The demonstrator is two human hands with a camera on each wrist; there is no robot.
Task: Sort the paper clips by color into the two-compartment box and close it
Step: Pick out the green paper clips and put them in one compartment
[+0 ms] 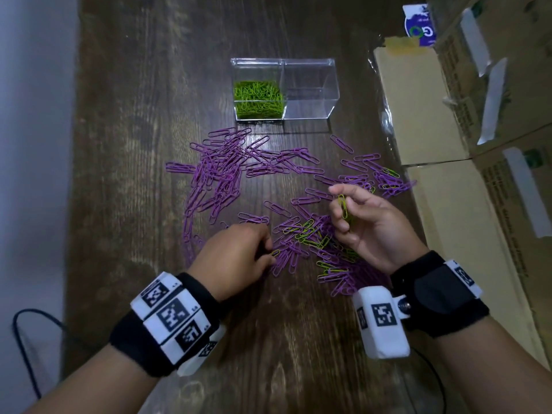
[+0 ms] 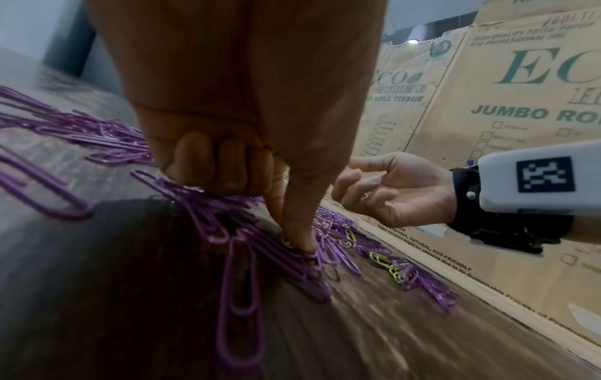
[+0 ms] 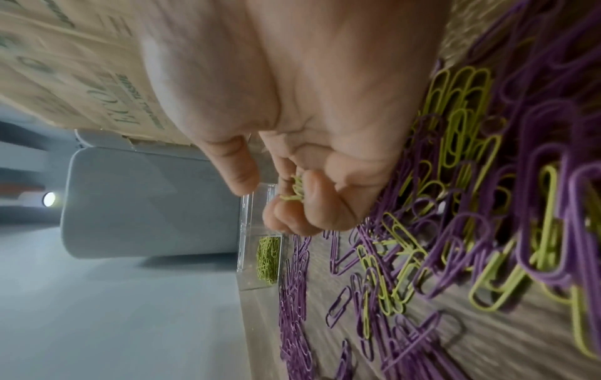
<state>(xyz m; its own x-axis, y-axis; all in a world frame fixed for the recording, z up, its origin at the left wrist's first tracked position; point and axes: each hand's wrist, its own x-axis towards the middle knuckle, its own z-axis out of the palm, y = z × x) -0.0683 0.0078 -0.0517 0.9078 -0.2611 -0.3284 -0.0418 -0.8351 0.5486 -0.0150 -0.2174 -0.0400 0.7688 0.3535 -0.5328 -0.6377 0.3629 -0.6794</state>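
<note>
The right hand (image 1: pixel 363 222), palm up, curls its fingers round a few green clips (image 1: pixel 343 206) — how many is hard to tell. Just below it lies a mixed heap of purple clips (image 1: pixel 301 249) and green ones. The left hand (image 1: pixel 236 258) presses thumb and forefinger down onto a green clip (image 1: pixel 274 252) in that heap. Well beyond both hands stands the clear box (image 1: pixel 310 88) — green clips in its left compartment.
</note>
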